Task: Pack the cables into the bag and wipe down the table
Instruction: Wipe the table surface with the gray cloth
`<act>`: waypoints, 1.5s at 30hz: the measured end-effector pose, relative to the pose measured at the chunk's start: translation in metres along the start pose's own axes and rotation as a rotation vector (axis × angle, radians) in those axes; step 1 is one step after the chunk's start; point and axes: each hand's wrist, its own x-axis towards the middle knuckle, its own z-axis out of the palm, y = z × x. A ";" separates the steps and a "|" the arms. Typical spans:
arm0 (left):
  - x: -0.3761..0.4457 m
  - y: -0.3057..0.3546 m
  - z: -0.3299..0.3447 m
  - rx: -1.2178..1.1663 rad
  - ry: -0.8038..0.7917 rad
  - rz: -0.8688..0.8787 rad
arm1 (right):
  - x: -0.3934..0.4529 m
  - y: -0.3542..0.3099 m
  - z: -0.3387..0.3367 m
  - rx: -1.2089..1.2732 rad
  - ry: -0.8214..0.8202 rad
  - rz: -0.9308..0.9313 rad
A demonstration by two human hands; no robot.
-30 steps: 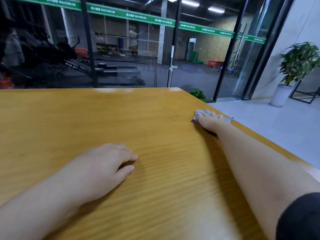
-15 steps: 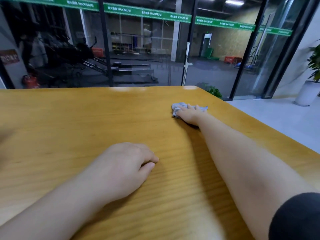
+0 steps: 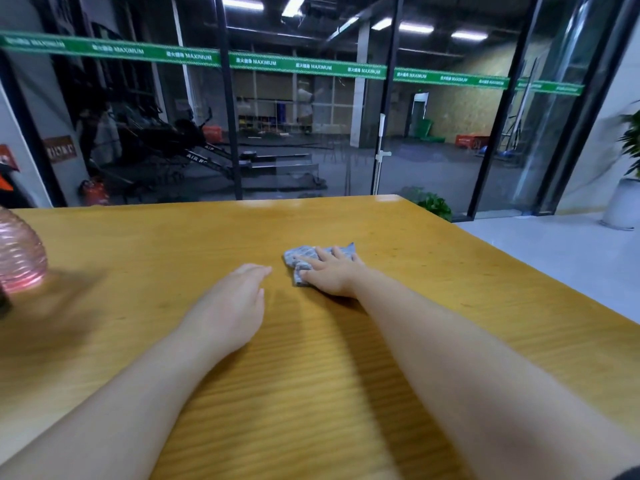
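The right hand's fingers point(image 3: 313, 261) lie straight and slightly spread, pressed flat on a grey patterned cloth point(image 3: 304, 256). The right hand point(image 3: 332, 271) covers the cloth's near right part; crumpled folds stick out beyond the fingertips and to their left, and one corner pokes up on the far right. The cloth's long axis runs roughly left to right across the table, though it is too bunched to give a clear heading. No writing can be read on it.

Just left of the cloth, apart from it, the left hand point(image 3: 232, 306) rests palm down on the wood with fingers straight and close together, pointing away from the person and slightly toward the cloth. It holds nothing.

Both hands lie on the yellow wooden table point(image 3: 450, 289), whose grain runs left to right. The cloth sits on the far half of the table, a little right of its middle, well away from the right edge.

Far to the left of the cloth, at the picture's edge, stands a pink ribbed translucent object point(image 3: 19, 258), blurred.

Beyond the cloth and the table's far edge is a glass wall with dark frames. A green band point(image 3: 311, 65) runs across the glass, repeating "MAXIMUM" in white beside smaller characters too blurred to read. Behind the glass, a dark exercise machine point(image 3: 207, 157) shows white letters starting "AIR". To the cloth's far right, a potted plant point(image 3: 627, 188) stands on the pale floor.
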 end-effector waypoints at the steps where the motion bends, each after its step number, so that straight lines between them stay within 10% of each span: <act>1: 0.000 0.000 -0.001 -0.009 0.029 -0.005 | -0.007 -0.005 0.002 -0.001 -0.001 -0.017; 24: -0.056 0.020 -0.018 -0.490 0.141 -0.066 | -0.189 -0.074 0.033 -0.008 -0.023 -0.339; 45: -0.070 0.049 -0.001 -0.388 -0.096 0.141 | -0.209 0.159 0.008 0.046 0.080 0.477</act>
